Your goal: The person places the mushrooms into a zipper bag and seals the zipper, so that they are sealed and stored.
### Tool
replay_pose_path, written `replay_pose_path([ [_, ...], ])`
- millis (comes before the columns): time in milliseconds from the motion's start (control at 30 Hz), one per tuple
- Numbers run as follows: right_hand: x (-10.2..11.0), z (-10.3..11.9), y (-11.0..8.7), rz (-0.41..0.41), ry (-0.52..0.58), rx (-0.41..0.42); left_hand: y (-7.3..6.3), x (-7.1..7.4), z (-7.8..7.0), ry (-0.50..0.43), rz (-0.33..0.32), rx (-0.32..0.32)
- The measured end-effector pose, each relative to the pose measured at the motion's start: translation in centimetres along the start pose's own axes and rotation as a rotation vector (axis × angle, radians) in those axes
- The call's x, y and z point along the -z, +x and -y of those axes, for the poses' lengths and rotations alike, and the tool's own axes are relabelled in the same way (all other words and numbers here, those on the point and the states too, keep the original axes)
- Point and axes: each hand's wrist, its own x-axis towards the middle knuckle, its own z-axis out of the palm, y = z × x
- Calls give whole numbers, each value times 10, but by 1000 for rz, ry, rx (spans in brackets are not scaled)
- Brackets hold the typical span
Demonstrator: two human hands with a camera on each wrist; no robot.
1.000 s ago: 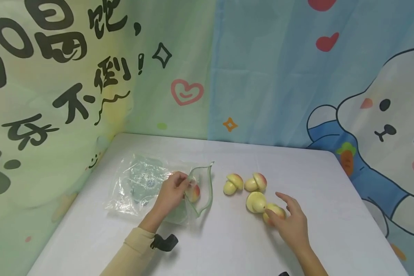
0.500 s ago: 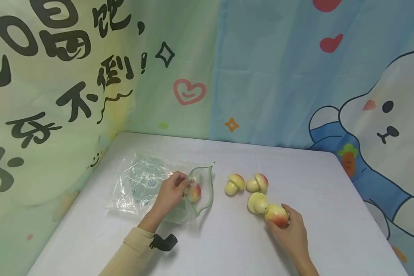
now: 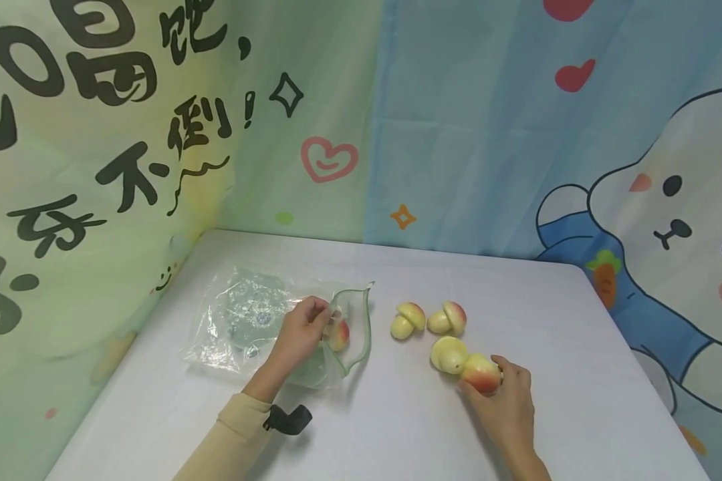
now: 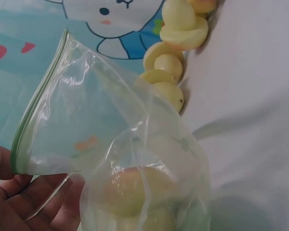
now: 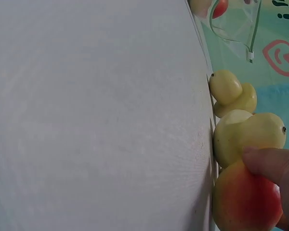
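My left hand pinches the rim of a clear zip bag, whose green-edged mouth is spread toward the right. Through the film in the left wrist view shows a toy mushroom with a red-yellow cap. On the right, my right hand holds another toy mushroom, thumb on one side and fingers on the other; its red-blushed cap shows and its stem is mostly hidden. Touching it is a pale yellow mushroom with its stem toward me.
Two more toy mushrooms, one left and one right, lie just behind, between bag and right hand. All rest on a white table. A printed cloth backdrop stands along the far and left sides.
My right hand has closed from a spread pose around the nearest mushroom, whose red cap side now faces me. The left hand and bag have stayed nearly still.
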Motion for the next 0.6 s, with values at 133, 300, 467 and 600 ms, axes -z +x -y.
replay_pose_path([
  [133,0,-1,0,-39,6,21,1,-1,0,-2,7,-1],
  [300,2,-6,1,-94,36,18,1,0,-1,5,0,1],
  [467,12,-9,2,-84,99,-35,2,0,-1,29,-1,5],
  [600,22,-5,2,-99,145,-52,2,-1,-1,32,-1,-7],
])
